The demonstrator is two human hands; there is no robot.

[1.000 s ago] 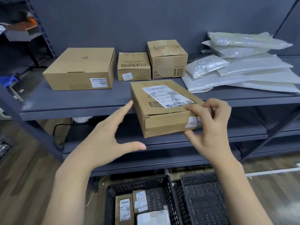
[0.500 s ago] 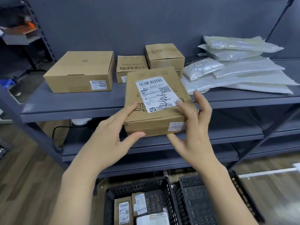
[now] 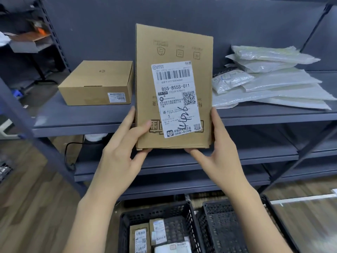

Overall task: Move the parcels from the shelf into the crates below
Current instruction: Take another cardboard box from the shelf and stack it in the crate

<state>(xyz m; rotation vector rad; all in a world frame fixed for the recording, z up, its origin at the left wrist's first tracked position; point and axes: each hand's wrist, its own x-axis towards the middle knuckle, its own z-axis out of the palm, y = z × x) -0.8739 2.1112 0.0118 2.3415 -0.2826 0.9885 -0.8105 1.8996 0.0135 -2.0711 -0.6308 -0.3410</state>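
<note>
While the cardboard parcel stands upright in the air in front of the top shelf, its labelled face turned toward the person, the step in hand looks like the pause between lifting and dropping: the label is being read, perhaps to choose a crate. It is a flat brown box with faint printed symbols near the top, and a white shipping label bearing a barcode, the number 855-855S-011, a square code and a handwritten scrawl running down its lower half. The corners look crisp and it seems light enough to hold by its bottom edge.

The left hand grips the lower left corner, thumb pressed on the front face and fingers curled behind. The right hand holds the lower right corner, fingers along the side edge and thumb under the bottom edge.

By my judgement the next move calls for lowering the box past the shelf lip and tipping it flat into one of the two black crates below. The left crate already holds a few small labelled parcels; the right crate shows only bare mesh where I can see it.

Left on the shelf are another brown box and a heap of pale plastic mailers.
</note>
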